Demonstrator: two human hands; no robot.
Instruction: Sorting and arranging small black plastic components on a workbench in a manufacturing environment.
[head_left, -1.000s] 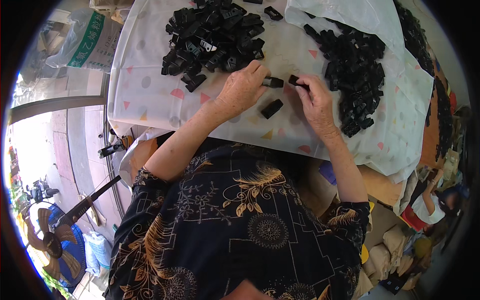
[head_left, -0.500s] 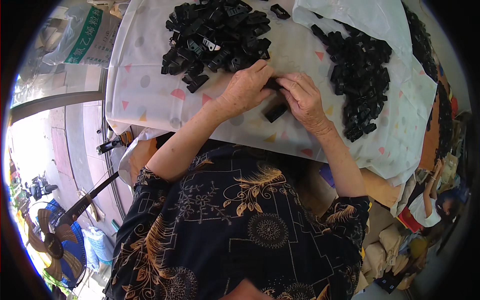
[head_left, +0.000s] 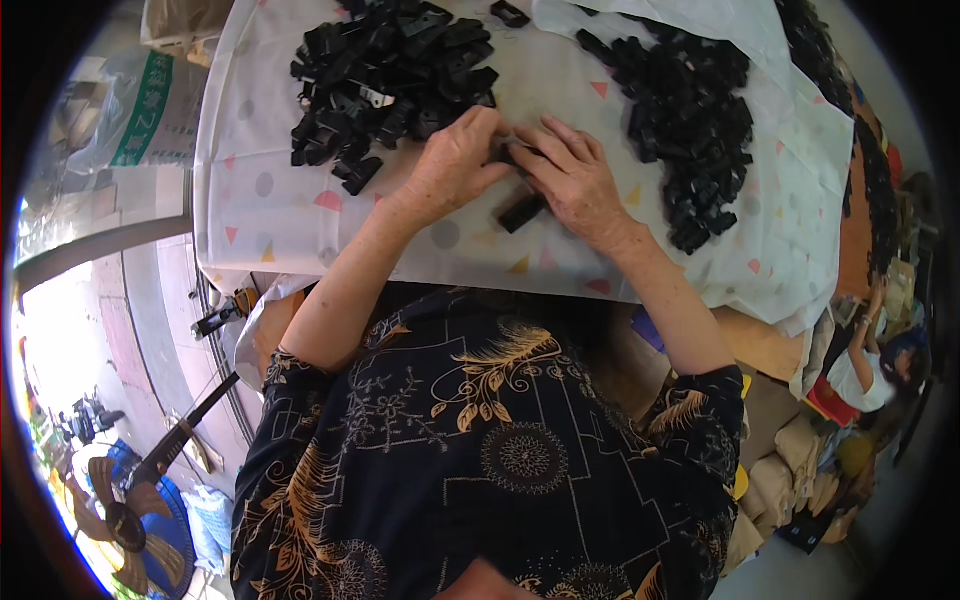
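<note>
My left hand and my right hand meet over the near middle of the table. Between their fingertips is a small black plastic part, mostly hidden by the fingers. My left thumb and fingers pinch it, while the bent fingers of my right hand close on its other side. Just below, next to my right hand, a loose black plastic piece lies on the cloth. Beyond my left hand rises a large heap of black plastic parts. A second heap of black parts spreads to the right.
A white patterned table cover lies under everything, with a white plastic sheet at the far right. One black piece sits apart at the back. A fan stands lower left. Another person is at the far right.
The whole view has shifted, so the table and heaps appear farther left and higher. My right fingers have moved over the part and stretched a little. Both hands remain together.
</note>
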